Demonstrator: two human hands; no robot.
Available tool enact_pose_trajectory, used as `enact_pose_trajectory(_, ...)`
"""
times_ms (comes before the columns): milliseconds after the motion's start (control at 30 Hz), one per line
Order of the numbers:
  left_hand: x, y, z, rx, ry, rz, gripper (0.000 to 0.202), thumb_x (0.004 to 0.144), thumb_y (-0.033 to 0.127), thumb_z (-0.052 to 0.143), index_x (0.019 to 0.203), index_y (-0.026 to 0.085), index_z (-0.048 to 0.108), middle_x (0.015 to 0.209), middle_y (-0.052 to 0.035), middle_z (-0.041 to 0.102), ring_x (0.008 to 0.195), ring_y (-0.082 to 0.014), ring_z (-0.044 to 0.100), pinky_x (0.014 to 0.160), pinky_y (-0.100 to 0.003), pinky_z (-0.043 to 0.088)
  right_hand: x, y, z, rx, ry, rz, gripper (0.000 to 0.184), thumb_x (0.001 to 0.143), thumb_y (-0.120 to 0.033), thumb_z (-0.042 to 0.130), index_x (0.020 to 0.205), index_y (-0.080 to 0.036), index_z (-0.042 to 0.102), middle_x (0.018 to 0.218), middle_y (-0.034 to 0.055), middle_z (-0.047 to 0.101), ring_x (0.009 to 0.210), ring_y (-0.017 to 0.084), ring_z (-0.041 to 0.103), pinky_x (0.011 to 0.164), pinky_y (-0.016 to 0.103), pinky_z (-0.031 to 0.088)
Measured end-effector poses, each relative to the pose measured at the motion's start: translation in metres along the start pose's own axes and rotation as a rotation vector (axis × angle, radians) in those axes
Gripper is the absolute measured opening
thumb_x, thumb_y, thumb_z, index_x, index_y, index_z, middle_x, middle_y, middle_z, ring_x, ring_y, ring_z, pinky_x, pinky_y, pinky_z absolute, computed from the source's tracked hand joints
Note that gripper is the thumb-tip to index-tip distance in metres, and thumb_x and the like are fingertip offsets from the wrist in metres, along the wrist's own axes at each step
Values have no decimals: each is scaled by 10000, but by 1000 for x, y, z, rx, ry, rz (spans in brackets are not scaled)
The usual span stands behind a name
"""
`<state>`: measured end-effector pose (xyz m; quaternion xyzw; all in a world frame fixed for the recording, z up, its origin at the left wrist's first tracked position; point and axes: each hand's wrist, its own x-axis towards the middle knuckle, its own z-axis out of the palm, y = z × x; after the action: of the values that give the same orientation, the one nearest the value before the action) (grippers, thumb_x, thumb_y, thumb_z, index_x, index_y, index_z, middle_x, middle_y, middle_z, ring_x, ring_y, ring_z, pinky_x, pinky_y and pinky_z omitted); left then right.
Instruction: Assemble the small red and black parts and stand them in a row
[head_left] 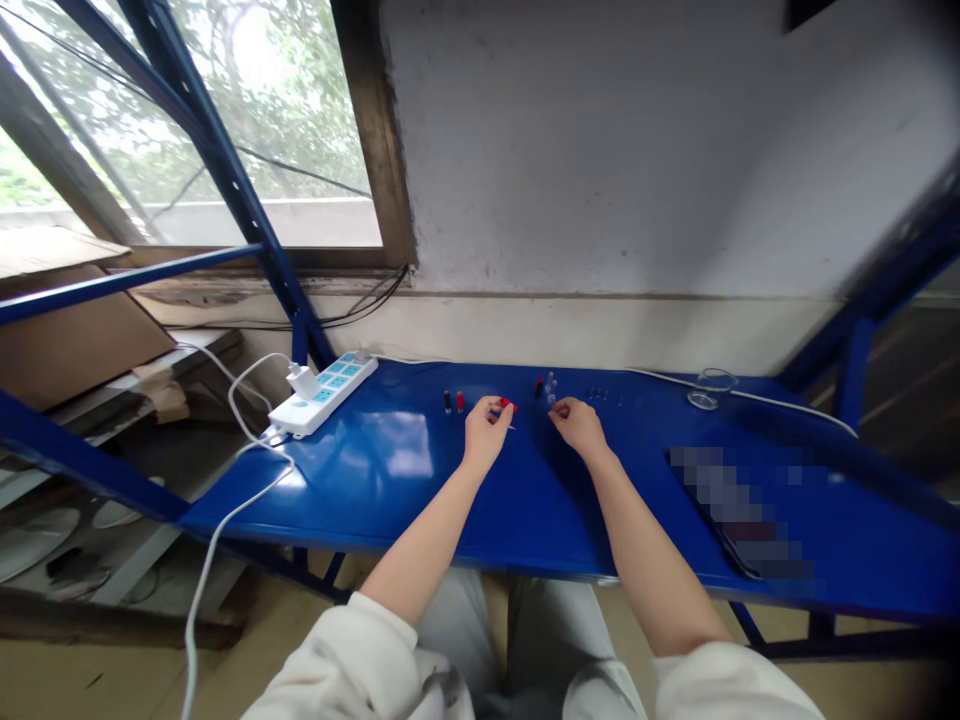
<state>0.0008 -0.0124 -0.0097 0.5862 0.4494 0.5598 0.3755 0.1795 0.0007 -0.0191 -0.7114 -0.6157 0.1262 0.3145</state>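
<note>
My left hand (487, 428) is closed in a pinch on a small red piece (508, 404) with a thin, light pin sticking out below it. Just to the right, my right hand (576, 424) has its fingertips together at the blue tabletop. What those fingertips hold, if anything, is too small to make out. Beside them stand several small clear pieces (551, 382) and a dark red piece (538, 386). Left of my left hand, a black-topped piece (448, 401) and a red-topped piece (460, 401) stand upright.
A white power strip (324, 395) with a plugged-in adapter lies at the left, its cable hanging over the edge. Several tiny metal parts (598, 393) lie right of my hands. A clear round object (703, 398) and a blurred-out dark flat object (739, 515) are farther right.
</note>
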Motion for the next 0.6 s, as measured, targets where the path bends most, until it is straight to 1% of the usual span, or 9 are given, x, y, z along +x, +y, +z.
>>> enact_pose_trajectory(167,11,-6,12,259,-138,32,161,718,292,563,770,147,608,695,-24,617,568,-94,536,556,-216,427,2,4,6,-2,33,44,121,738,-247,541,826,-196,607,778,35,651,714,145,582,578,221,365)
enact_pose_trajectory(300,27,-12,25,432,-197,52,120,706,252,574,763,159,626,717,-27,636,633,-116,560,607,-229,428,6,5,11,-46,58,48,129,749,-286,530,797,-200,613,742,26,640,689,146,574,557,224,348)
enact_pose_trajectory(433,38,-16,39,544,-209,39,115,719,254,567,764,168,629,732,-28,638,676,-127,572,634,-233,425,10,7,15,-90,70,19,149,757,-296,516,814,-202,616,761,24,635,694,141,565,558,223,336)
enact_pose_trajectory(600,46,-21,54,622,-157,14,107,729,253,565,773,176,623,761,-30,635,703,-127,571,627,-221,413,14,7,16,-125,77,16,162,756,-298,505,822,-197,612,754,27,634,697,143,566,554,224,318)
